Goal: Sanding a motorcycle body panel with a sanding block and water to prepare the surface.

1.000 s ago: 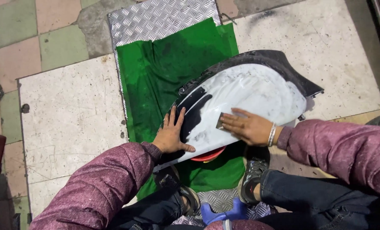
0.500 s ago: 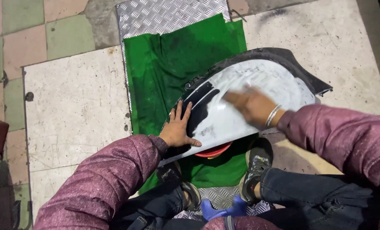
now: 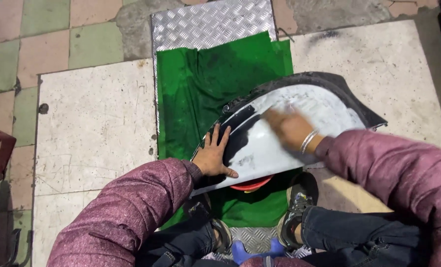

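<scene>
The curved panel (image 3: 299, 128), white with black patches, lies on green cloth (image 3: 200, 84). My left hand (image 3: 214, 157) presses flat, fingers spread; my right hand (image 3: 290, 127), grip blurred beyond telling, has slid toward eleven o'clock.

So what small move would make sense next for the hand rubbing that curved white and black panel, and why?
Probably a stroke back toward the black patch. The right hand lies on the whitened top of the curved white and black panel, while the left hand braces its lower edge, fingers spread on the part not yet whitened.
</scene>
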